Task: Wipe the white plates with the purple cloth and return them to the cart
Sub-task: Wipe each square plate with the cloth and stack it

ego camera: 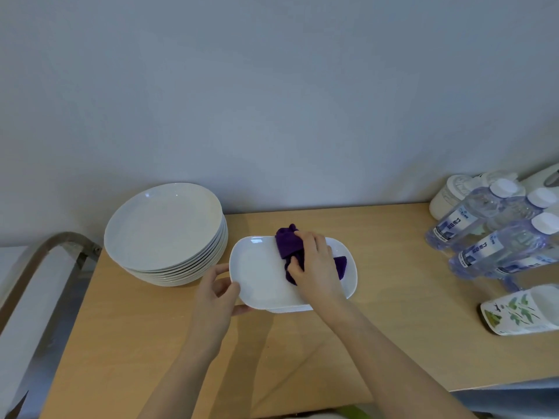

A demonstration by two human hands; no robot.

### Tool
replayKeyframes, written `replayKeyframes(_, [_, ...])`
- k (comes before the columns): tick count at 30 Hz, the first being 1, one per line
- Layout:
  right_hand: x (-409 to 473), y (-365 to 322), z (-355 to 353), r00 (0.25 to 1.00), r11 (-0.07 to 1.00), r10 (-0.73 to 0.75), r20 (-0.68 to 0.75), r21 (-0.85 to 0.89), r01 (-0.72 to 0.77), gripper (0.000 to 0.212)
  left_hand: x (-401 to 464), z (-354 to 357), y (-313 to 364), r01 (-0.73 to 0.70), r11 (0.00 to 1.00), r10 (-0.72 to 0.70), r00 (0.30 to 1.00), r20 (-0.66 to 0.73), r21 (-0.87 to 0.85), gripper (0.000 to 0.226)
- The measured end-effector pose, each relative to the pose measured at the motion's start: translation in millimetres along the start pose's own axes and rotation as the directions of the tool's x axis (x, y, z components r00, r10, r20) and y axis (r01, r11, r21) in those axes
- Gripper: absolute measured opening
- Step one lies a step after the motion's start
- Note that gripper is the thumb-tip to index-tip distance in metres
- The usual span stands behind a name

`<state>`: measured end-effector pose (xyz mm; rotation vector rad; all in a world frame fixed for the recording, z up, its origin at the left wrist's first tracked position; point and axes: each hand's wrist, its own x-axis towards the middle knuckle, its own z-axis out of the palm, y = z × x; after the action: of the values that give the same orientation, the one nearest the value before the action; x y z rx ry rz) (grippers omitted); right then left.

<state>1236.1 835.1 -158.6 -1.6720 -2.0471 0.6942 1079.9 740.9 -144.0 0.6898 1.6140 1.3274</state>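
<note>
Pressing the purple cloth (pixel 292 247) onto the white plate (pixel 263 276), right-hand fingers (pixel 305 252) clutch it; left-hand fingers (pixel 225 290) pinch the rim.

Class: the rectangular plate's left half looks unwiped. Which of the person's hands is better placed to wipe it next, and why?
The right hand: it already holds the purple cloth on the rectangular plate. The left hand grips the plate's left edge, steadying it.

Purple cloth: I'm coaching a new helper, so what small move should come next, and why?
Probably sweep the purple cloth leftward across the rectangular plate. The right hand presses it on the plate's right half, the left half lies bare, and the left hand steadies the left rim.
</note>
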Motion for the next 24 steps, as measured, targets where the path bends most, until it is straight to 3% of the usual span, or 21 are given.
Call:
replayKeyframes(6, [0.6,-10.8,-4.9,0.999,0.965,0.009,-0.032,0.264,0.0,0.047,2.6,4.3,18.6,-0.054,0.999,0.054,0.999,0.008,0.0,0.028])
replayKeyframes(12, [-9.4,-43.8,-4.7,0.989,0.862,-0.137,-0.063,0.485,0.15,0.041,-0.4,12.9,28.5,-0.102,0.994,0.104,0.993,0.065,-0.024,0.024])
replayKeyframes(15, [-15.3,-51.0,0.9,0.986,0.8,-0.163,-0.023,0.582,0.146,0.042,-1.0,13.9,28.0,-0.115,0.993,0.117,0.992,0.046,-0.035,0.029])
replayKeyframes(18, [-14.2,-45.6,3.1,0.972,0.834,-0.235,-0.014,0.51,0.209,0.045,-1.7,10.8,24.1,-0.127,0.992,0.127,0.991,0.047,-0.011,0.035])
replayKeyframes(24, [5.7,-17.8,-0.1,0.958,0.95,-0.285,-0.018,0.132,0.285,0.045,0.6,4.3,12.5,-0.05,0.997,0.049,0.999,-0.018,-0.06,0.029])
